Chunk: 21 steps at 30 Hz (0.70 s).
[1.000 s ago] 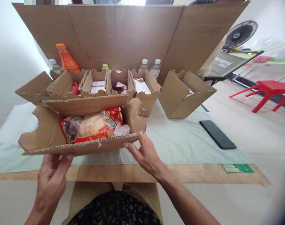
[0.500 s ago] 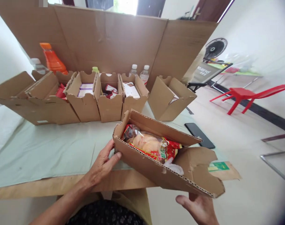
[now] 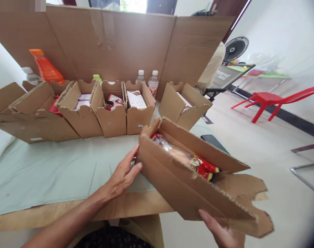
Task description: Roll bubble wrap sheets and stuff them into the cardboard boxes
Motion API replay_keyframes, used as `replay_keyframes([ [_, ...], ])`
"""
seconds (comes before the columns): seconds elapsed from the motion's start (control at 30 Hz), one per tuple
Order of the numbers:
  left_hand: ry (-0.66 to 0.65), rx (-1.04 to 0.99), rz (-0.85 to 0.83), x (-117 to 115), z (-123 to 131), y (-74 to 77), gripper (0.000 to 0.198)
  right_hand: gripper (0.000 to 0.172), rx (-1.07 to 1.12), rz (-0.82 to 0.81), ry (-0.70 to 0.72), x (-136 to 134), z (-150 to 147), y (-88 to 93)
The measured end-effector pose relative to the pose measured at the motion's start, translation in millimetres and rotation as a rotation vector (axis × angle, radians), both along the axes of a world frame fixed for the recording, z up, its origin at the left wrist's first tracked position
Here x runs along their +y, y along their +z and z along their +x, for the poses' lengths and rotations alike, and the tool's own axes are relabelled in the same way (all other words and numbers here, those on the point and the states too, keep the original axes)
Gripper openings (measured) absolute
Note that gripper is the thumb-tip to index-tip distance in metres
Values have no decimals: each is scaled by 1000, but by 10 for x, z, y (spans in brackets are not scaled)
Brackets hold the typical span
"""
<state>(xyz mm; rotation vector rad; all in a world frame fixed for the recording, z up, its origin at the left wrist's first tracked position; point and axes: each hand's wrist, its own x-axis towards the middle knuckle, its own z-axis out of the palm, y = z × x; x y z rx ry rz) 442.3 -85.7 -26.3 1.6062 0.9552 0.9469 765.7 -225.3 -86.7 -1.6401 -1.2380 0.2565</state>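
A cardboard box [image 3: 169,179] with an open top and one flap folded out lies slantwise over the front edge of the table. Inside it is a red and clear plastic packet [image 3: 182,155] with pale, round food showing through. My left hand [image 3: 123,177] grips the box's left end, thumb toward me and fingertips partly hidden behind the end wall. At the lower right, my right hand [image 3: 221,232] holds the box from below, its thumb pressed against the near side. The remaining right fingers are hidden under the cardboard.
Several open cardboard boxes [image 3: 114,122] stand in a row behind. Another box [image 3: 172,106] stands to their right. Bottles, one orange [image 3: 47,69], rise behind the row before a tall cardboard panel [image 3: 136,41]. A black phone [image 3: 215,143] lies beyond the held box.
The held box has shifted right and tilted, so more of its near side shows. My right hand has come from below the box onto its side; my left hand stays at the left end.
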Motion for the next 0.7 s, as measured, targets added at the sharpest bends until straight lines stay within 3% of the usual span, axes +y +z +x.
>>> replay_keyframes([
  [0.13,78,86,13,100,144,-222,70,82,134,171,-193,245,-272,299],
  [0.2,90,148,61,98,139,-325,65,100,138,272,-207,455,-427,461],
  [0.27,73,193,121,81,118,-380,61,107,97,341,-165,645,-559,559],
  [0.4,56,227,154,72,110,-382,60,103,58,358,-122,846,-760,547],
  [0.57,33,270,215,110,121,-414,60,111,-17,367,-197,925,-984,438],
  [0.7,32,288,257,116,110,-463,59,109,-110,367,-271,1051,-1099,451],
])
